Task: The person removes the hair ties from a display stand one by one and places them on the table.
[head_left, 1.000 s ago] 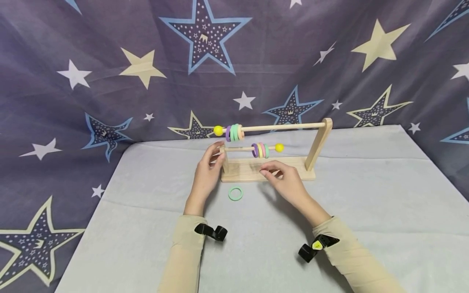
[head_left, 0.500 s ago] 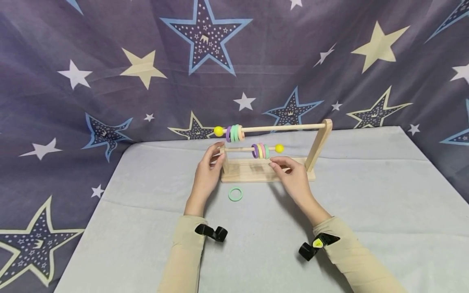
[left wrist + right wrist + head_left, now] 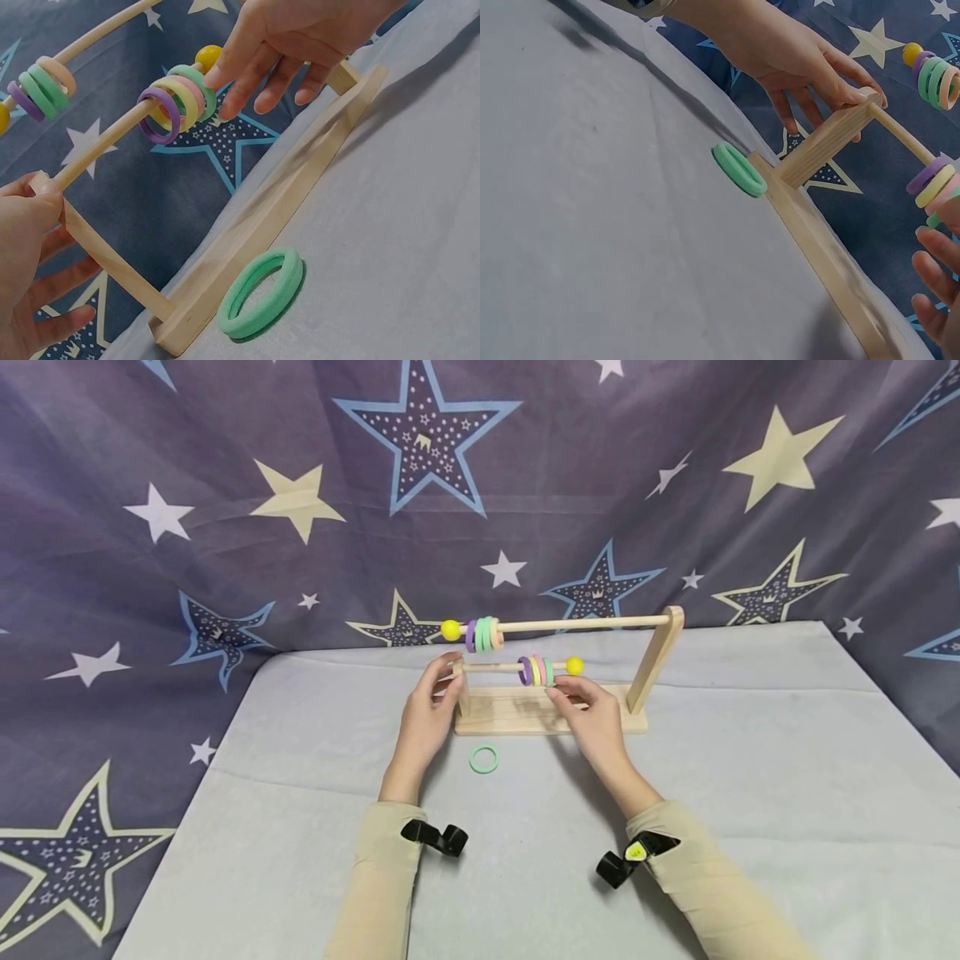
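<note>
Nears the hanging rings [image 3: 535, 670] with the right hand [image 3: 596, 718] since half a second ago. Pinches the wooden stand [image 3: 517, 720] by its short post [image 3: 112, 259] with the left hand [image 3: 426, 714]. Touches the green end ring [image 3: 549, 670] with the right thumb; cannot tell whether gripping. Has a loose ring [image 3: 282, 298] on the cloth [image 3: 300, 860], by the stand.

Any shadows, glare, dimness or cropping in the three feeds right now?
Head view: bright, no strong glare, soft shadow on the tablecloth below the right hand; left wrist view: dimmer, with a shadow across the tablecloth at upper right; right wrist view: also dim, right hand cut off at the edge, a long shadow running toward the loose green ring.
</note>
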`<state>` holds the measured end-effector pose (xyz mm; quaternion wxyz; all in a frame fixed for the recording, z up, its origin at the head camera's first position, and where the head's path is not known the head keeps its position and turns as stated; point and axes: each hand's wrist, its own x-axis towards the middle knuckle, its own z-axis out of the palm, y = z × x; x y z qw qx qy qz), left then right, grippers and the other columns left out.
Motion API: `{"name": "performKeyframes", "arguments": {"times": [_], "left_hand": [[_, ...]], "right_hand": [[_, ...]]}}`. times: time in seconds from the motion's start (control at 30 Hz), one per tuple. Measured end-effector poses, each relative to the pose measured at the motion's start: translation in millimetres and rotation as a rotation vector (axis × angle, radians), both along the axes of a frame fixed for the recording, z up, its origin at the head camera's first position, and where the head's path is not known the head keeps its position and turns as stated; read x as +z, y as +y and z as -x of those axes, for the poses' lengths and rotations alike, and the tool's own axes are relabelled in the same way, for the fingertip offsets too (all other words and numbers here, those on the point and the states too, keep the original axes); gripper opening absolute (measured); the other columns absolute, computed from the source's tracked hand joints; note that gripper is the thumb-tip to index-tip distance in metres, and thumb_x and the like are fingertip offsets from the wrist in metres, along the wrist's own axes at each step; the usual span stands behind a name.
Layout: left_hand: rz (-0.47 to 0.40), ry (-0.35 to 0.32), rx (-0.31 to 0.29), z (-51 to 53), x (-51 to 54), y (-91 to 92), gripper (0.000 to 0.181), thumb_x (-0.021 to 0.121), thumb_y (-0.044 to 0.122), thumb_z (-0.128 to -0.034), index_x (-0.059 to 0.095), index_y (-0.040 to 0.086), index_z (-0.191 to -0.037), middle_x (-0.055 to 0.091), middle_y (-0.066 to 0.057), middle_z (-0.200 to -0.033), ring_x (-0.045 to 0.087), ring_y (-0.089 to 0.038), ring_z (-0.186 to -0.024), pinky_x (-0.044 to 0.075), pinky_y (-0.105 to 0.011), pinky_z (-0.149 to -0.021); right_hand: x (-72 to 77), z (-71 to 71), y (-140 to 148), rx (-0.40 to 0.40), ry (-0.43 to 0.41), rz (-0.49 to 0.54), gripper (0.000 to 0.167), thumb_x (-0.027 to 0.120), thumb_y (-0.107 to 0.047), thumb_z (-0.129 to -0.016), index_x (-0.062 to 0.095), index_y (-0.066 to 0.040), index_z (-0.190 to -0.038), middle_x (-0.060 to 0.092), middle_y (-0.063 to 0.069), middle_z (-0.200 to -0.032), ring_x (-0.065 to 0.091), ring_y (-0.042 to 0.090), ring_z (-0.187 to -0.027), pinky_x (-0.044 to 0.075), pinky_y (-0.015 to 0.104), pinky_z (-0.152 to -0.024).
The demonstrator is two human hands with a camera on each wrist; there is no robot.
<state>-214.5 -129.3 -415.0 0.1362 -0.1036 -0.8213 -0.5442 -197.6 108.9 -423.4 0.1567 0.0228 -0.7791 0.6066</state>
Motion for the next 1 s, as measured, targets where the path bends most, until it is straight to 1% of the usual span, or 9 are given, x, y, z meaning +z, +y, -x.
{"name": "performKeyframes", "arguments": {"times": [0.23,0.47,0.67,1.0], "left_hand": [[0.003,-0.001,-0.005,0.9,-1.7,1.0,0.038,0.056,0.032,-0.102,0.055,0.023,-0.139,0.062,-0.012,-0.13,0.061,-0.024,-0.115,0.049,-0.043,-0.09],[0.004,0.002,-0.005,0.4,-0.7,1.2,0.038,0.056,0.034,-0.1015,0.055,0.023,-0.139,0.062,-0.01,-0.13,0.061,-0.022,-0.115,0.049,-0.042,-0.09],[0.011,0.004,0.001,0.5,-1.2,-0.6,0.039,0.056,0.034,-0.1015,0.055,0.024,-0.139,0.063,-0.011,-0.13,0.061,-0.023,-0.115,0.049,-0.043,-0.09],[0.017,0.002,0.003,0.8,-1.4,-0.8,0.039,0.056,0.033,-0.1016,0.054,0.023,-0.139,0.062,-0.012,-0.13,0.061,-0.024,-0.115,0.049,-0.043,-0.091]], "right_hand": [[-2.2,2.5,-4,-0.035,-0.026,0.025,0.019,0.075,-0.012,-0.09,0.072,0.002,-0.103,0.073,0.016,-0.095,0.063,0.017,-0.079,0.049,0.018,-0.07],[-1.9,-0.2,-3,-0.058,0.004,0.024,0.018,0.075,-0.014,-0.09,0.073,0.0,-0.1,0.073,0.016,-0.092,0.063,0.013,-0.078,0.049,0.018,-0.069],[-1.8,-0.2,0,-0.091,0.045,-0.007,0.017,0.077,-0.014,-0.088,0.074,-0.001,-0.099,0.073,0.014,-0.089,0.063,0.014,-0.079,0.048,0.018,-0.067],[2.2,0.8,13,-0.14,0.035,-0.042,0.019,0.078,-0.017,-0.087,0.076,-0.001,-0.098,0.074,0.013,-0.089,0.061,0.01,-0.079,0.047,0.019,-0.067]]}}
